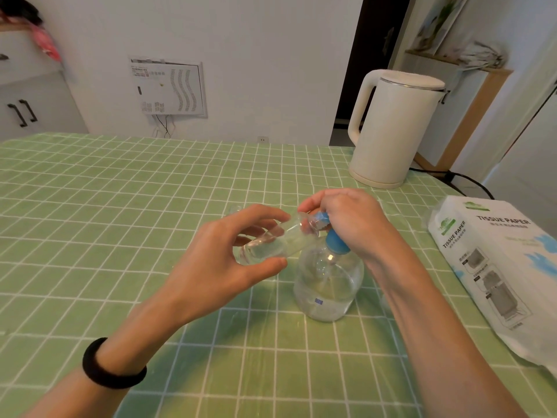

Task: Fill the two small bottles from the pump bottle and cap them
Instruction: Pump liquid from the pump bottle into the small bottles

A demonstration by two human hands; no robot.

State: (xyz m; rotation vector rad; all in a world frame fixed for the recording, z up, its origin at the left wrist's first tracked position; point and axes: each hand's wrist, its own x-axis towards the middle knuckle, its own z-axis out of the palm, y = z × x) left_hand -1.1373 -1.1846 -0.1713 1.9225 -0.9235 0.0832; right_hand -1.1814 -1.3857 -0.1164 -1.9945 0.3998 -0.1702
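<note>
Left hand (223, 260) is up off the bench (120, 206), just left of centre, and it's got the small bottle (271, 245): thumb underneath, fingers curled over the top, pinching it round the base end. The bottle lies tilted almost flat, base towards 9 o'clock, mouth pointing to 3 o'clock and a touch higher. The mouth sits right at the blue spout (321, 218).

Right hand (352, 218) is at 3 o'clock from the left one, close beside it, fingers curled down over the pump head (336, 244), gripping it from above. The pump bottle (328, 285) stands upright on the bench directly below that hand, at about 5 o'clock from the small bottle.

Small bottle: clear plastic, no cap on it, see-through all the way, with what looks like a little clear liquid pooled at the low end; I can't tell how much. Pump bottle: round, clear, blue collar and pump, clear liquid in the lower part, a small blue mark on the side.

Black band (111, 366) on my left wrist. White kettle (391, 131) at 1 o'clock, tissue paper pack (497, 267) at 3 o'clock along the bench edge.
</note>
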